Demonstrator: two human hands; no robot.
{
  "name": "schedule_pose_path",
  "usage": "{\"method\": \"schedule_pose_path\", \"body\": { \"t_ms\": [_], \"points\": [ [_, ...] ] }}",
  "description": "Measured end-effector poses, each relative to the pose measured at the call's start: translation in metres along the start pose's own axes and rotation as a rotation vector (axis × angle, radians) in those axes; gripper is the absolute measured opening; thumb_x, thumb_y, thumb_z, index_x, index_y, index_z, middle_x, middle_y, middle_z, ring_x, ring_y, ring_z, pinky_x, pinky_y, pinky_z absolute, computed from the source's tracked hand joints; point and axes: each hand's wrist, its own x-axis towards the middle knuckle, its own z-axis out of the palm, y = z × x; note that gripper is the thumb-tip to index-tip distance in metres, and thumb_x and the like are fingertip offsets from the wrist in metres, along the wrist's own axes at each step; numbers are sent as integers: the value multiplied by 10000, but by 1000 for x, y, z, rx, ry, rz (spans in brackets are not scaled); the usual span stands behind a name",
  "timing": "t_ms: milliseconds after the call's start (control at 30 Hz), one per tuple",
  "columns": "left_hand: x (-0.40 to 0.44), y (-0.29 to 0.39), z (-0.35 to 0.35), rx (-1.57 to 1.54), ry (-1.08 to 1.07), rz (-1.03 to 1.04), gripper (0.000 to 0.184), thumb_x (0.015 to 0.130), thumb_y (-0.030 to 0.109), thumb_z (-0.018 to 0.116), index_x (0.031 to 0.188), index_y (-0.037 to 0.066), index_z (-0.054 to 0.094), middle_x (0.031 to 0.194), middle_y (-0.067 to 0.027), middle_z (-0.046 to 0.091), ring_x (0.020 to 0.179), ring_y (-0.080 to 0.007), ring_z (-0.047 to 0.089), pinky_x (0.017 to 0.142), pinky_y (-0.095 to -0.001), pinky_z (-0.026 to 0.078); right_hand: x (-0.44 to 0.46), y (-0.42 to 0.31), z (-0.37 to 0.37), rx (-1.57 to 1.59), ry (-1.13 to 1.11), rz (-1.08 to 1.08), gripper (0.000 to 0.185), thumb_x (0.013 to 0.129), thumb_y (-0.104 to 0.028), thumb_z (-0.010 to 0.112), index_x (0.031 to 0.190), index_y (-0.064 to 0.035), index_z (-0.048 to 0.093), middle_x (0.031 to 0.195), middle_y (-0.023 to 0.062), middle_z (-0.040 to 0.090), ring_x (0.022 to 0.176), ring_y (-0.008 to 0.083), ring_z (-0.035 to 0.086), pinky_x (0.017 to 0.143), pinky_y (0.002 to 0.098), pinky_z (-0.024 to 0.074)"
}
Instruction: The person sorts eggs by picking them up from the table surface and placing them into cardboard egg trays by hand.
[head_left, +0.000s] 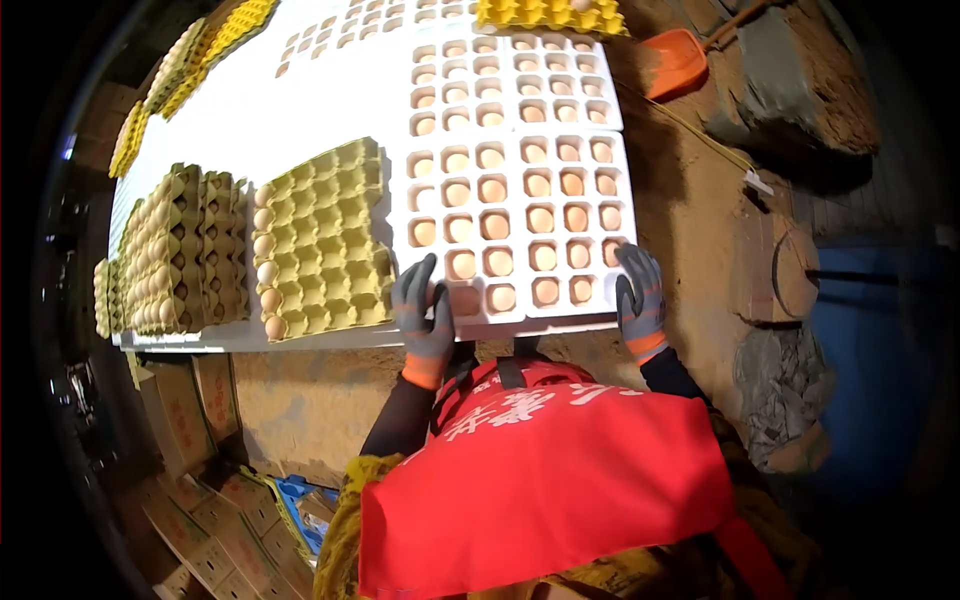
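Note:
Both hands wear grey gloves with orange cuffs. My left hand [425, 308] is at the near left corner of a white foam egg tray [518, 235], its fingers stretched out and the thumb apart. My right hand [642, 296] lies at the tray's near right edge, fingertips by a corner egg, thumb and fingers apart. Brown eggs [492, 188] sit in the square pockets of the foam tray. Left of my left hand, a yellowish pulp egg tray [330, 235] has bare cups, with a column of eggs [266, 271] along its left side.
Stacked pulp trays with eggs [165, 255] stand on the table's left. Yellow plastic trays [550, 14] are at the far edge. More foam pockets with eggs [365, 22] lie farther back. An orange shovel [675, 64] is on the right; cardboard boxes [215, 530] are below left.

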Motion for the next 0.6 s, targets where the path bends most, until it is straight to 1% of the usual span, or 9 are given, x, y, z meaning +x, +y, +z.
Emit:
{"method": "schedule_pose_path", "body": {
  "t_ms": [67,133,233,333,400,467,500,533,600],
  "points": [
    [13,-18,17,167,52,83,437,824,-47,574,1249,30,648,1226,-187,604,1161,-365,559,993,-446,446,4,-5,4,-184,-110,-150,376,954,-92,524,1314,-114,629,1380,125,571,1325,334,478,1144,479,344],
    [13,-43,25,210,-125,-34,531,727,-36,554,1241,64,647,1207,-194,599,1162,-413,547,983,-488,444,-3,-4,12,-117,-208,-117,374,943,-102,519,1295,-119,645,1371,127,584,1330,341,485,1168,495,318],
    [13,-26,21,336,-163,-44,458,793,58,626,1250,88,634,1272,-154,586,1285,-369,486,1126,-503,314,-1,-7,11,-150,-187,-157,356,938,-74,519,1266,-100,653,1333,128,600,1311,321,505,1156,497,328],
    [22,5,-17,85,-153,-58,418,882,98,654,1298,95,615,1299,-145,587,1286,-376,499,1100,-493,371,14,-33,3,-183,-166,-156,373,934,-87,544,1296,-102,632,1331,124,597,1280,324,516,1146,500,329],
    [28,4,-72,134,24,15,497,820,-20,596,1310,63,597,1276,-192,591,1238,-407,526,1069,-483,405,36,-68,9,-85,-197,-105,348,943,-54,581,1288,-37,622,1312,140,587,1262,308,531,1126,433,371],
    [19,-33,-125,217,227,-190,513,817,-30,574,1328,9,553,1301,-201,580,1224,-393,535,1075,-462,395,57,-113,34,219,-241,57,365,936,-24,590,1301,-26,612,1330,130,567,1260,279,534,1105,389,397],
    [16,-45,-148,287,361,-367,500,843,23,617,1334,-14,532,1278,-195,584,1194,-378,544,1068,-458,397,73,-140,50,231,-263,-34,388,925,11,600,1312,-15,599,1353,122,536,1255,247,535,1077,342,422],
    [12,-66,-171,622,422,-430,524,862,95,668,1354,-3,519,1243,-213,579,1158,-384,548,1043,-454,412,87,-161,77,368,-299,-78,397,912,9,619,1306,-30,604,1323,132,569,1250,269,542,1057,357,440],
    [3,-93,-208,769,237,-495,539,816,202,747,1289,34,551,1129,-179,600,1075,-375,563,940,-455,459,124,-220,121,372,-383,-308,403,881,-39,660,1279,-100,630,1216,132,638,1084,330,615,944,397,502]
  ]
}}
